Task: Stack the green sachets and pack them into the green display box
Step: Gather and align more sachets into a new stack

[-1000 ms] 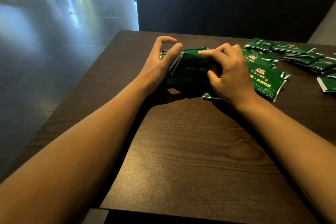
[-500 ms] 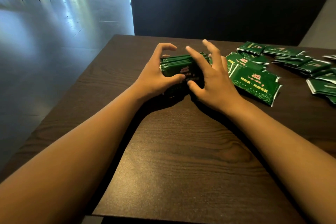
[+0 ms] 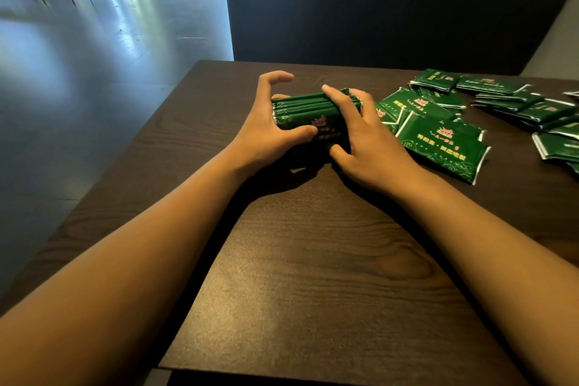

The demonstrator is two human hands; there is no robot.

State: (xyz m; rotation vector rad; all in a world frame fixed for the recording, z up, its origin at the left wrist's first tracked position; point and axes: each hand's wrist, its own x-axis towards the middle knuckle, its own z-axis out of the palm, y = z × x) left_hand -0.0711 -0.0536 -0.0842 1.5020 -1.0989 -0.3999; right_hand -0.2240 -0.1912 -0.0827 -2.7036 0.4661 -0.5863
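Both forearms reached out over the table (image 3: 313,276), a dark wood-grain top with its near edge just below them.

The left hand (image 3: 269,131) gripped the stack (image 3: 310,113) of green sachets at its left end: thumb curled across the near face, fingers arched over the far side, index finger lifted clear above the top. The sachets stood on edge, packed face to face, their long upper edges showing as parallel green ridges. The bottom of the stack was hidden in shadow; could not tell whether it sat on the table or was held just off it.

The right hand (image 3: 363,138) lay over the stack's right end, fingers nearly straight and spread, fingertips resting on the top edges, thumb low against the near side. It pressed rather than clasped.

Just right of that hand, a flat sachet (image 3: 438,147) lay face up on the table, overlapping others under it. Farther right and farther back, a loose scatter of sachets (image 3: 513,103) ran to the frame's right edge, some piled on each other.

No green display box seen anywhere.

Beyond the table's far edge stood a dark bench back (image 3: 391,16). Far left, a glossy grey floor (image 3: 94,41) with thin chair legs at the top corner.
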